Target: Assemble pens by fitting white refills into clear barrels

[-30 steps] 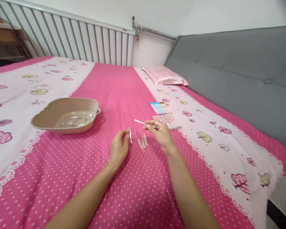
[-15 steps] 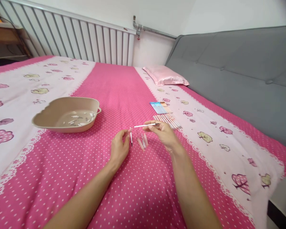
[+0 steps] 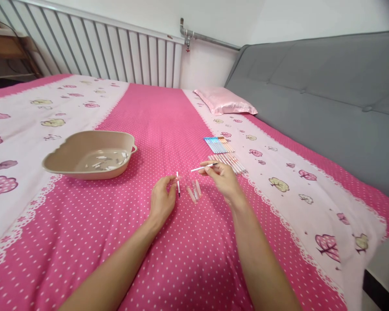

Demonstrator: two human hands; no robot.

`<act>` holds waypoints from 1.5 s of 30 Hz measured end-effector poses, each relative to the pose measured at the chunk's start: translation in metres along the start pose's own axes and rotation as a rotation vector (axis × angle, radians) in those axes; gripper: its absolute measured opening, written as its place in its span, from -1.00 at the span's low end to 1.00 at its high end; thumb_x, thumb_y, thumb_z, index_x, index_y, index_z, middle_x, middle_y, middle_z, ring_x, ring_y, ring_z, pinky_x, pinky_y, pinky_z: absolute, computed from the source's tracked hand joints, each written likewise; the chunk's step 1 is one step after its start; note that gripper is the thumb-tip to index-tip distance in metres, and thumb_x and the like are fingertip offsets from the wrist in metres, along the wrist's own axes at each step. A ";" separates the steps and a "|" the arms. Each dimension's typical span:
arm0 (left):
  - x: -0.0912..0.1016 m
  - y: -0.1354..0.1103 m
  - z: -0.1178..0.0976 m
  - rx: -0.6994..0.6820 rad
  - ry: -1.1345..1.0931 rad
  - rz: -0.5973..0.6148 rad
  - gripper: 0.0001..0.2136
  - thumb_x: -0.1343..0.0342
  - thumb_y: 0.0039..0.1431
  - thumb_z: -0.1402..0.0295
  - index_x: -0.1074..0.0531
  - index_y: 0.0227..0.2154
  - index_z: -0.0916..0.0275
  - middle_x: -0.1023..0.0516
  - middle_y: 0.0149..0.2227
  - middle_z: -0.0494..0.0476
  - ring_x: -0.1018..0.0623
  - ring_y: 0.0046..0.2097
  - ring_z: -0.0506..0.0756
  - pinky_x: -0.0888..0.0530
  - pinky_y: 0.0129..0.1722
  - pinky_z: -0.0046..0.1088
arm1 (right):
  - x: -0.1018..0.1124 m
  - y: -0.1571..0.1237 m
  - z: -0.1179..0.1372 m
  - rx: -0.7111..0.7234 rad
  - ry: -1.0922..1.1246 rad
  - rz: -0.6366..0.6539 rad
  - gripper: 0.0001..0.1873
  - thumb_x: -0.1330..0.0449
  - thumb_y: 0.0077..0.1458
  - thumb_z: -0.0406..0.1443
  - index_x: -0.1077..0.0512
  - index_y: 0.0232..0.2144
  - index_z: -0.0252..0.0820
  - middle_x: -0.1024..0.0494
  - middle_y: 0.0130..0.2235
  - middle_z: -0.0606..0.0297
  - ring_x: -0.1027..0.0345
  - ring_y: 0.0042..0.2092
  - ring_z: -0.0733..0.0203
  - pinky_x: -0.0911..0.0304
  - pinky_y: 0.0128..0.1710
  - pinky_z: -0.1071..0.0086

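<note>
My right hand (image 3: 223, 178) pinches a thin white pen refill (image 3: 199, 168) with a dark end, its white end pointing left. Across from it, the fingertips of my left hand (image 3: 163, 196) are closed on a small translucent pink piece (image 3: 179, 177), too small to make out fully. Right beside those fingertips is another white refill (image 3: 178, 185) with a black tip; whether the hand touches it I cannot tell. Between the hands, several clear pinkish pen parts (image 3: 193, 191) lie on the bedspread.
A beige plastic basin (image 3: 84, 175) with several small white and grey pieces inside stands at left. Beyond my right hand lie a row of blue and orange pens (image 3: 218, 145) and a row of pinkish pens (image 3: 231, 163). A pink pillow (image 3: 225, 101) rests near the grey headboard (image 3: 317, 73).
My right hand has shifted slightly right with its refill, widening the gap to the left fingertips. The refill now tilts more. My left hand has stayed almost in place.
</note>
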State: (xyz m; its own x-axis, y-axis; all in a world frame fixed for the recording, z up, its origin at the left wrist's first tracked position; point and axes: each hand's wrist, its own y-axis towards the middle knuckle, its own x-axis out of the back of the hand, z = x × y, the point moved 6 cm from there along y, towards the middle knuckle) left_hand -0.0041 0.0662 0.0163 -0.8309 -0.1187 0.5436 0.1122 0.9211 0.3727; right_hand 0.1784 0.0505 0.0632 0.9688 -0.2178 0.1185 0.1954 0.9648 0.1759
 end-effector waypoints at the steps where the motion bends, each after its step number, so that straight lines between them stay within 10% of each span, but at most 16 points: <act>1: 0.000 0.000 0.000 -0.016 0.021 0.000 -0.77 0.09 0.12 0.44 -0.40 -0.20 0.26 -0.51 -0.17 0.21 -0.46 -0.13 0.15 -0.38 -0.10 -0.20 | 0.000 0.000 0.000 0.004 -0.023 -0.001 -0.82 -0.11 0.00 -0.34 -0.45 -0.31 -0.23 -0.56 -0.40 0.25 -0.45 -0.29 0.24 -0.29 -0.15 0.28; 11: -0.012 -0.005 -0.013 -0.294 0.220 0.181 -0.66 0.08 -0.08 0.63 -0.48 -0.27 0.25 -0.50 -0.15 0.20 -0.41 -0.02 0.19 -0.34 0.00 -0.11 | -0.008 0.002 -0.025 -0.016 -0.263 0.089 -0.80 -0.11 0.02 -0.29 -0.46 -0.30 -0.20 -0.55 -0.24 0.18 -0.43 -0.19 0.18 -0.27 -0.13 0.23; 20: -0.042 -0.021 -0.025 -0.635 0.362 0.433 -0.72 0.11 0.19 0.47 -0.40 -0.09 0.26 -0.48 -0.05 0.22 -0.36 0.07 0.20 -0.32 0.03 -0.09 | -0.004 0.004 -0.019 -0.103 -0.043 0.023 -0.79 -0.03 0.05 -0.40 -0.46 -0.31 -0.27 -0.57 -0.32 0.18 -0.45 -0.24 0.25 -0.31 -0.15 0.31; 32: -0.032 -0.017 -0.034 -0.661 0.239 0.335 -0.83 0.06 0.18 0.33 -0.39 -0.27 0.25 -0.46 -0.08 0.25 -0.36 0.06 0.20 -0.33 0.00 -0.14 | 0.003 0.001 -0.023 -0.219 0.185 -0.102 -0.79 -0.10 -0.07 -0.41 -0.38 -0.29 -0.21 -0.56 -0.47 0.31 -0.44 -0.40 0.30 -0.30 -0.20 0.31; 40: -0.008 -0.007 -0.029 -0.214 -0.049 0.121 -0.79 0.14 0.22 0.28 -0.32 -0.21 0.23 -0.52 -0.26 0.16 -0.51 -0.23 0.09 -0.42 -0.25 -0.34 | -0.005 -0.004 -0.016 -0.361 0.395 -0.057 -0.83 -0.10 -0.09 -0.40 -0.41 -0.35 -0.19 -0.57 -0.35 0.28 -0.44 -0.23 0.29 -0.24 -0.13 0.37; 45: -0.002 -0.008 -0.032 -0.195 -0.136 0.074 -0.80 0.11 0.21 0.29 -0.31 -0.19 0.22 -0.52 -0.27 0.13 -0.51 -0.24 0.05 -0.41 -0.25 -0.39 | -0.020 -0.012 0.007 -0.256 0.411 0.014 -0.97 -0.09 -0.02 -0.36 -0.27 -0.44 -0.17 -0.58 -0.41 0.26 -0.45 -0.23 0.24 -0.19 -0.06 0.30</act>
State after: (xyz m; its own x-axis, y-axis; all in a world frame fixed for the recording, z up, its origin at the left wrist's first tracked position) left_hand 0.0141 0.0473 0.0357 -0.8809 0.0095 0.4732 0.2675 0.8348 0.4812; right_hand 0.1557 0.0427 0.0656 0.9418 -0.1777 -0.2854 0.1629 0.9838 -0.0749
